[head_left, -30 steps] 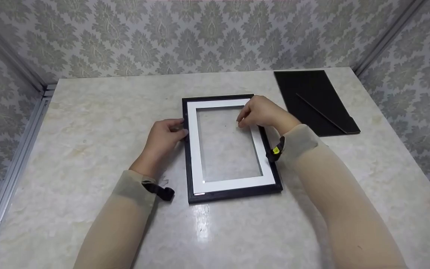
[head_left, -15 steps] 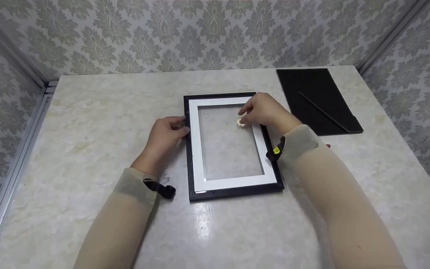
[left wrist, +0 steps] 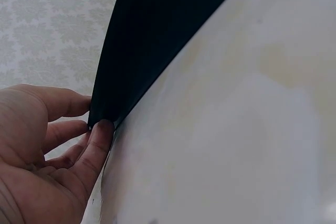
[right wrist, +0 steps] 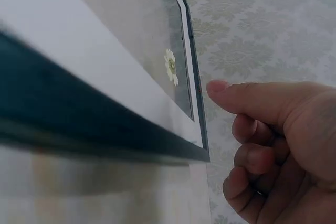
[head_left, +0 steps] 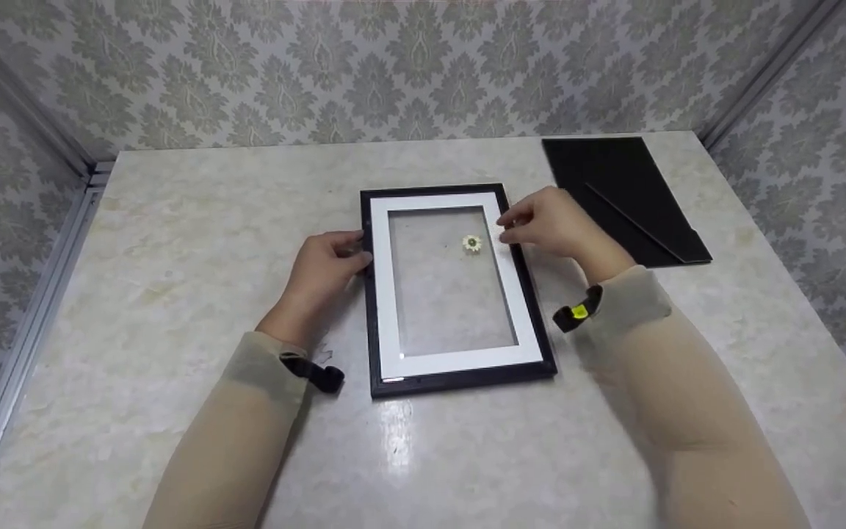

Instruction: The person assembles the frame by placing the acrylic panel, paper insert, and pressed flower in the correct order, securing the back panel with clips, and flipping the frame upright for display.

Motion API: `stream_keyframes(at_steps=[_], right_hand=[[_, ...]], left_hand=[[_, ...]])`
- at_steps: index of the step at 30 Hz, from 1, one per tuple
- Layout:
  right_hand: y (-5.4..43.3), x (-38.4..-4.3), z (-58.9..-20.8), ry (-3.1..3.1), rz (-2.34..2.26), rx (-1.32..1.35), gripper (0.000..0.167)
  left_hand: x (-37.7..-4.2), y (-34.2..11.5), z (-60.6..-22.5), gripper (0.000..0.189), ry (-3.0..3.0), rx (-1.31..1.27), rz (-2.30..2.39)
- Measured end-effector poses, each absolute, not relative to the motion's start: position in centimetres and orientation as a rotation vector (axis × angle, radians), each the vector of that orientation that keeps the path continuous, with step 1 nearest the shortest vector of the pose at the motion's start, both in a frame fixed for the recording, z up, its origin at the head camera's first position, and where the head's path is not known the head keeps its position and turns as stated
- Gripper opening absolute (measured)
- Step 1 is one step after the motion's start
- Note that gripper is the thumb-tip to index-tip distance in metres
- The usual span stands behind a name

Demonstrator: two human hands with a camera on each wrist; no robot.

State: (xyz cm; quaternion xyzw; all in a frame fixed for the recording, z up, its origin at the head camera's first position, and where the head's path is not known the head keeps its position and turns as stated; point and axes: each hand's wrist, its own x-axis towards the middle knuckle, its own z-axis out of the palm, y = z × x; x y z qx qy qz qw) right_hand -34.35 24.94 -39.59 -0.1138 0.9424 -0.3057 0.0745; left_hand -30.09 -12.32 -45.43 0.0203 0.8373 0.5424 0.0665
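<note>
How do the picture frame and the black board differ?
The picture frame has a white border around a clear middle; the black board shows a solid dark face. The left hand touches the frame; the board lies beyond the right hand. Both lie on the table.

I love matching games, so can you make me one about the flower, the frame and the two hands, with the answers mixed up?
Things:
1. flower
2. frame
3. left hand
4. right hand

Matches:
A. holding nothing
B. black on the outside
C. touching the side of something black
D. pale with a green middle

Right pairs: 1-D, 2-B, 3-C, 4-A.
</note>
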Motion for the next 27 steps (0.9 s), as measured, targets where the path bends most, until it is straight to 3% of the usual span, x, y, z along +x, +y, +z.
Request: stream_keyframes(at_steps=[17,27], right_hand=[[38.2,-27.7,-39.3,2.895,-0.931,-0.069,0.035],[43.5,-25.7,-39.6,2.879,-0.871,0.100,0.047]], left_hand=[[-30.3,-12.3,-45.4,0.049,2.535,0.052,1.606],[-30.2,-12.3,-45.2,0.049,2.524,0.053,1.608]])
